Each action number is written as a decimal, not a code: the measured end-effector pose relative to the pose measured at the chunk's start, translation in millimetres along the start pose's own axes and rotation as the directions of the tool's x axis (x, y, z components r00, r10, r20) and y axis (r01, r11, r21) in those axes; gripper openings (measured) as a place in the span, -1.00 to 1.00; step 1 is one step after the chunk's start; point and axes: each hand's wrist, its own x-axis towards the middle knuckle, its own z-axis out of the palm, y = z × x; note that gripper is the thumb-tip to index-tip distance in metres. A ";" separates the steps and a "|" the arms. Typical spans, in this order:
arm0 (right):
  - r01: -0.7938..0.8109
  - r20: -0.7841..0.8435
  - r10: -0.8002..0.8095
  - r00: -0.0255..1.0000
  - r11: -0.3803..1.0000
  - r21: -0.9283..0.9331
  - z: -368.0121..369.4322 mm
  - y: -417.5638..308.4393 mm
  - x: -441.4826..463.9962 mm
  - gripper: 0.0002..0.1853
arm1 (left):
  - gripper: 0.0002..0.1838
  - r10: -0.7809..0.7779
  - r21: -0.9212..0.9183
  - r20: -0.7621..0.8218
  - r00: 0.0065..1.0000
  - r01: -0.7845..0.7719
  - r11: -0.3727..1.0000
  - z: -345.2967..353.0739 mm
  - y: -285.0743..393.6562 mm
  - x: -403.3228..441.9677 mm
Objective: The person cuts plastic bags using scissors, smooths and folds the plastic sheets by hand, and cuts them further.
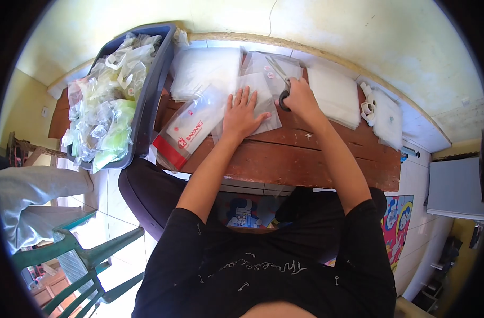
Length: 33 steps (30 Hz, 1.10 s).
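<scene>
My left hand (241,117) lies flat with spread fingers on a clear plastic bag (271,114) on the wooden bench. To its left is a printed plastic bag (184,133) with a red band and the word BAWANG. My right hand (301,99) is closed round the handles of the scissors (276,67), whose blades point away over another clear bag (255,62) with small red marks. A stack of clear plastic sheets or bags (205,69) lies beyond my left hand, and a second stack (334,95) is right of my right hand.
A dark grey tub (141,114) heaped with plastic scraps (112,90) stands at the left. A white bundle (367,103) and a smaller clear stack (387,124) lie at the right end of the brown bench (284,161). A green chair (88,259) and another person's leg (51,183) are at the left.
</scene>
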 end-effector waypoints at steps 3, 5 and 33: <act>-0.034 0.010 0.033 0.999 0.994 0.108 -2.7 15.2 -47.7 -0.29 | -0.24 0.124 -0.110 -0.182 0.975 -0.145 0.983 -1.0 -3.8 -3.8; -0.056 0.020 0.054 0.998 0.990 0.128 -4.3 27.0 -79.0 -0.23 | -0.31 0.203 -0.165 -0.231 0.951 -0.244 0.956 -7.9 -5.9 -9.0; -0.196 0.226 0.239 0.944 0.961 -0.195 -32.2 19.5 -144.2 -0.61 | -0.88 0.348 -0.522 -0.205 0.915 -0.403 0.751 -29.6 32.6 -43.5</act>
